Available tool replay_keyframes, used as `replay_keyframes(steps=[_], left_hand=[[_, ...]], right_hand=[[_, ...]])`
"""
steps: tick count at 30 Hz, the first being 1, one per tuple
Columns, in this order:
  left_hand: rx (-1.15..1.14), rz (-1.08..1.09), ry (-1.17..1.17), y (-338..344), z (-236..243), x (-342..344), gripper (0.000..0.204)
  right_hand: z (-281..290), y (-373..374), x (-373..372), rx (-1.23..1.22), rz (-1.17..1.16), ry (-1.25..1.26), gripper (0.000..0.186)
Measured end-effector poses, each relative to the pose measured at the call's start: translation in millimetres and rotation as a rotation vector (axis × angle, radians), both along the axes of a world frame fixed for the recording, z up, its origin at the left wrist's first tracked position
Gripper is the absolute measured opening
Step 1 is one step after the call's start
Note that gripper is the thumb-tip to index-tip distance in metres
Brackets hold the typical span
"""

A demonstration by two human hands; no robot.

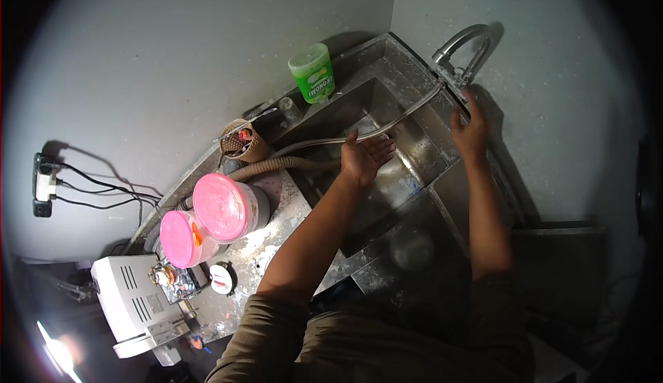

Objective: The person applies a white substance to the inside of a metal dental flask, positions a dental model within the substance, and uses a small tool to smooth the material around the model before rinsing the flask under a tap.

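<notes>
My left hand point(366, 162) hangs over the metal sink basin point(376, 100), palm up, its fingers stretched out with nothing in them. A thin pale hose point(407, 111) runs from near the faucet down across the basin, passing just behind that hand's fingertips. At the sink's right edge, my right hand point(470, 133) reaches up toward the base of the curved chrome faucet point(470, 32). Its thumb and fingers are apart. Whether the fingertips touch the faucet's base cannot be made out. The basin floor looks wet and shiny.
A green tub point(314, 73) stands on the sink's back ledge beside a clear glass point(289, 110). Left of the basin are a woven holder point(243, 144), a ribbed hose point(276, 165), two pink-lidded containers point(219, 207) and a white machine point(128, 293). Plugged cords point(103, 183) hang on the wall.
</notes>
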State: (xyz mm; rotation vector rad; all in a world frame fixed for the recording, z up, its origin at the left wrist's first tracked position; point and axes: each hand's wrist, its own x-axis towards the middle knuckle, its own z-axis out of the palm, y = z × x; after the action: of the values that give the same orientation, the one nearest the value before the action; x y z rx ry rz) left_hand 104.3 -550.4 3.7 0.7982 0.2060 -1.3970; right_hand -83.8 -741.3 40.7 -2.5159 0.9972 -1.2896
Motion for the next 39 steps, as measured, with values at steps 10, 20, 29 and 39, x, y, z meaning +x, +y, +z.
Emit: replay_keyframes(steps=[10,20,29,39], left_hand=[[0.066,0.049,0.066,11,-9,-1,0.079],[0.123,0.186,0.052,18,-18,10,0.078],[-0.367,-0.366,-0.267,46,10,24,0.074],[-0.169,-0.475,-1.667,224,18,54,0.044]], right_hand=[[6,2,-1,0.032,0.006,-0.054,0.038],[16,-13,-6,0.262,-0.084,-0.036,0.022],[6,-85,-20,0.629,-0.003,-0.237,0.028],[-2,49,-22,0.198,-0.113,0.296,0.075]])
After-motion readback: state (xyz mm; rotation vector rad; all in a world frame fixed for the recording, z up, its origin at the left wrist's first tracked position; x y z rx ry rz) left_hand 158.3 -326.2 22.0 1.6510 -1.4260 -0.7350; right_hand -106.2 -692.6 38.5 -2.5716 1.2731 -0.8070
